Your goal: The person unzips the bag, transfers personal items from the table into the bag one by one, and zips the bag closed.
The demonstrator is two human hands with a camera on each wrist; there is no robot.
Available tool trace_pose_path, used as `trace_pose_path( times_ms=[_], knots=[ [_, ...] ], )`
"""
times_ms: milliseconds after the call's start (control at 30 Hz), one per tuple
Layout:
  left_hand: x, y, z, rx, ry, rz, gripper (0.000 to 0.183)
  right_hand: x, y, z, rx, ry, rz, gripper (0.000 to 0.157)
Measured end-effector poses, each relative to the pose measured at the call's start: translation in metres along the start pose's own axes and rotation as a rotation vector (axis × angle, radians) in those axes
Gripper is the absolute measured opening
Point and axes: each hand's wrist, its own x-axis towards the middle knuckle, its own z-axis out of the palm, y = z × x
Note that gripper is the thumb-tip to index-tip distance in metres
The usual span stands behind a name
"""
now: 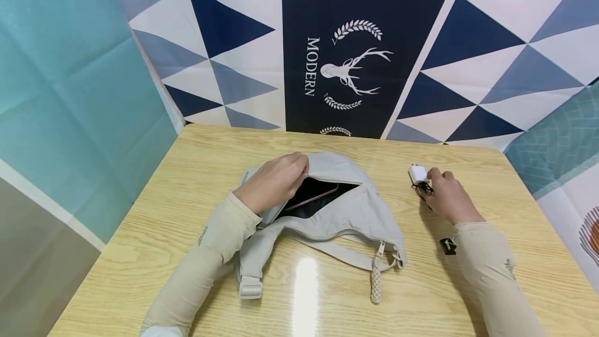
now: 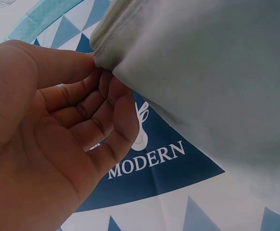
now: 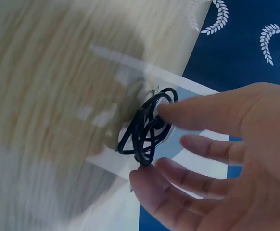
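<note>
A light grey fabric bag [image 1: 327,225] lies on the table with its zipped opening gaping. Inside the dark interior shows a flat thing with a pinkish edge [image 1: 313,196], partly hidden. My left hand [image 1: 276,181] pinches the rim of the opening between thumb and fingers and holds it up; the left wrist view shows the gathered cloth [image 2: 108,53] at the fingertips. To the right of the bag, my right hand [image 1: 450,196] is at a white charger plug [image 1: 418,173] with a coiled black cable [image 3: 147,127]. Its thumb touches the coil, and the fingers are spread loosely around it.
The wooden table [image 1: 210,144] meets a patterned wall cloth [image 1: 337,66] at the back. A strap with a buckle [image 1: 250,287] and a braided zip pull [image 1: 376,280] hang toward the table's front. A small black object [image 1: 448,246] sits by the right wrist.
</note>
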Motion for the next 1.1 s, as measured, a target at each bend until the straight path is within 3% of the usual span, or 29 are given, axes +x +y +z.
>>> trace_pose_path(
  times_ms=[567,833,1100],
  knots=[
    [0.001,0.002,-0.002,-0.003,-0.003,-0.001,0.012,0.001,-0.003,-0.006,-0.023,-0.068,0.131,0.02],
    [-0.001,0.002,-0.002,-0.005,-0.013,-0.011,0.014,0.001,-0.002,-0.008,-0.02,-0.081,0.092,0.011],
    [0.0,0.003,-0.001,-0.002,-0.016,-0.009,0.014,-0.001,-0.003,-0.015,0.022,0.014,0.033,0.005]
  ],
)
